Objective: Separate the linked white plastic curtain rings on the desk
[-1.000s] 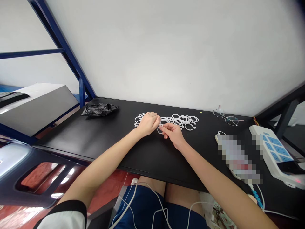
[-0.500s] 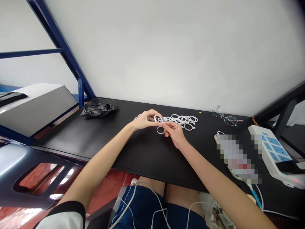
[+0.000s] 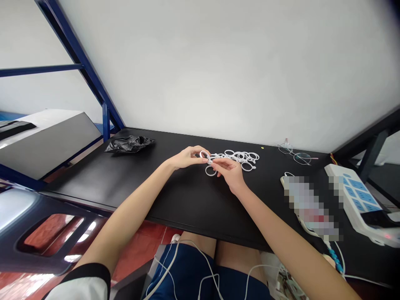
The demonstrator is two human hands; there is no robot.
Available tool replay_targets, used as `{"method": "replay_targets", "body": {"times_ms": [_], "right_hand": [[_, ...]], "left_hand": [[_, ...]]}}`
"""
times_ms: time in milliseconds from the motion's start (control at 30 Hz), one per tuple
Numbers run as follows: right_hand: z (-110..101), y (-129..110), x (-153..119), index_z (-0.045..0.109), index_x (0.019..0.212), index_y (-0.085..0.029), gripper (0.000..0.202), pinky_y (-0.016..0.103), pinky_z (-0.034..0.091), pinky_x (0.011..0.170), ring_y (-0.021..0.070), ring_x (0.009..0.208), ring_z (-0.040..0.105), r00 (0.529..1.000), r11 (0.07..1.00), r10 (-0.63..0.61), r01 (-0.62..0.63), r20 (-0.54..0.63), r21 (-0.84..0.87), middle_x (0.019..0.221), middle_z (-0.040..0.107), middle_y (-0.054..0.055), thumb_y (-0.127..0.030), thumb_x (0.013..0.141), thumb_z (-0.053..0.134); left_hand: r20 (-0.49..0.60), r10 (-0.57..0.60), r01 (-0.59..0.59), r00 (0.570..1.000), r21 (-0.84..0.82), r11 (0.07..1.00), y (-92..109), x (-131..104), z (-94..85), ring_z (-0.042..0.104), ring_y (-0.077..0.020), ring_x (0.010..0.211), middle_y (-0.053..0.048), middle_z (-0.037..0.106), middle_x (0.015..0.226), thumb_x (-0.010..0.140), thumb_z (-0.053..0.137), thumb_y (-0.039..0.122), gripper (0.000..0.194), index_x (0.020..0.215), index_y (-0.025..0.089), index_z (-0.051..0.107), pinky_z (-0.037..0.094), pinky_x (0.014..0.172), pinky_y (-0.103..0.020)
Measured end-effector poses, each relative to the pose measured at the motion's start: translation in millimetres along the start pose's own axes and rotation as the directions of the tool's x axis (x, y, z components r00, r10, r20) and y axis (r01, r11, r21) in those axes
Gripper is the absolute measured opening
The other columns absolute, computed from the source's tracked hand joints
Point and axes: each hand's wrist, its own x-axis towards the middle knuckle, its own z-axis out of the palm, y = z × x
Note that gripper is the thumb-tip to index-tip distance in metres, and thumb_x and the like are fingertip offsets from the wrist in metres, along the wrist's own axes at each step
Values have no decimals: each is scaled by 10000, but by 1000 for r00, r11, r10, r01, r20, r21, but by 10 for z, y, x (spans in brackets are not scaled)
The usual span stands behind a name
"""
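A white ring [image 3: 203, 154] is pinched between the thumb and fingers of my left hand [image 3: 190, 158], held up above the black table. Close beside it, my right hand [image 3: 229, 170] has its thumb and forefinger pressed together at the small tab on the ring's right side. Several more white rings [image 3: 240, 156] lie in a loose pile behind and to the right of my right hand. One ring [image 3: 211, 171] lies flat on the table just below my fingertips, and another [image 3: 247, 166] sits at the pile's near right edge.
A crumpled black plastic bag [image 3: 129, 144] lies at the table's back left. To the right are glasses [image 3: 294, 153], a blurred-out phone [image 3: 308, 208] with a cable, and a white power strip [image 3: 359, 196]. The black table's [image 3: 200, 204] front edge is above my lap.
My left hand has shifted slightly left with the ring, which has tilted. The ring formerly partly behind my left hand no longer shows. My right hand has barely moved.
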Motion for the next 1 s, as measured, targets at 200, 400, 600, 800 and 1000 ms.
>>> {"method": "replay_targets", "body": {"times_ms": [200,400,600,800,1000], "right_hand": [[12,23,-26,763,778,-194,172,254,475,458,164,621,643,998,996,-56,55,-14,-66,749,721,44,-323,671,799],[30,48,-42,759,788,-188,196,258,480,453,185,634,677,996,996,-69,65,-49,-67,779,733,59,-352,684,786],[53,36,-54,761,785,-203,198,286,502,479,187,634,670,995,997,-69,65,-77,-48,798,738,55,-363,672,792],[60,37,-55,766,797,-200,198,310,512,505,158,556,606,994,996,-77,72,-84,-61,700,707,34,-366,689,778],[57,48,-59,767,790,-199,171,306,502,511,140,511,575,994,996,-79,76,-80,-37,623,673,13,-340,695,777]], "left_hand": [[-13,-12,11,1000,-46,999,-12,11,41,604,-188,945,-82,653,1005,775,709,429,377,1024,147,670,475,882,-333],[-39,-13,10,999,-82,997,-10,19,81,597,-177,945,-73,645,1038,782,697,423,346,992,148,678,471,913,-338],[-70,-25,16,997,-126,992,8,20,122,600,-192,970,-85,639,1060,760,714,435,356,958,142,682,468,925,-351],[-77,-35,23,996,-153,988,-14,20,140,607,-192,955,-81,647,1025,764,712,438,356,961,143,684,467,913,-349],[-70,-37,23,997,-186,982,-38,22,145,606,-177,929,-70,650,985,778,711,411,330,962,140,677,459,909,-344]]}}
